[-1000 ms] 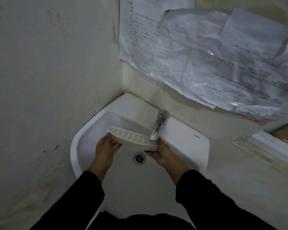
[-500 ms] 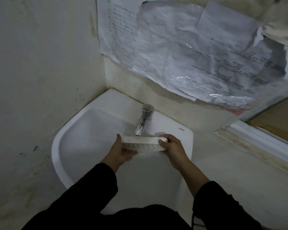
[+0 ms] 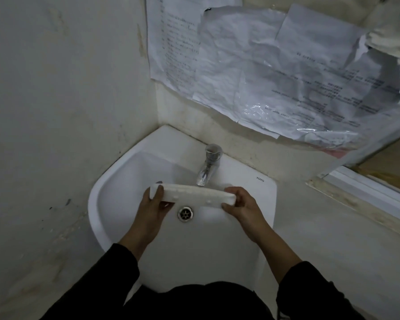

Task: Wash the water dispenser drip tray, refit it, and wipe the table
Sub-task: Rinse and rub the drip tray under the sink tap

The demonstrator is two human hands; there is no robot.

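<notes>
Both hands are closed on the drip tray point(image 3: 194, 195): the left hand point(image 3: 154, 206) grips its left end, and the right hand point(image 3: 241, 207) pinches its right end. The tray is held edge-on over the sink point(image 3: 116, 181), just below the faucet point(image 3: 208, 167) spout and above the drain point(image 3: 185, 213). Compared with 1 second ago, when the slotted top was seen facing up, the tray has been tilted so that only its rim is shown. Draining or rinsing is judged to be underway; no water stream can be made out. Refitting and table wiping remain undone.
</notes>
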